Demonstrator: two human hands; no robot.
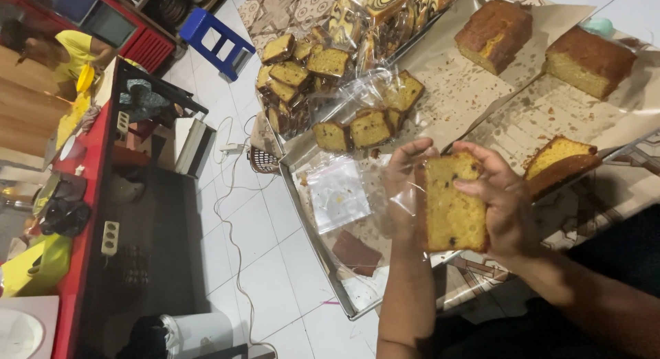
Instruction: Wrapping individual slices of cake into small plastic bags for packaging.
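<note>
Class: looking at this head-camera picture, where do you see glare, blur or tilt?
Head view: glare on the plastic bag and wrapped slices; the cake slice between both hands is sharp; the whole scene is tilted; the dark shelf at left is underlit.

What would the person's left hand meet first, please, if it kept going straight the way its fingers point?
Probably the bagged cake slices just beyond the fingertips of the left hand, which holds a clear bag beside the cake slice. Depth is unclear, so it might pass above them.
</note>
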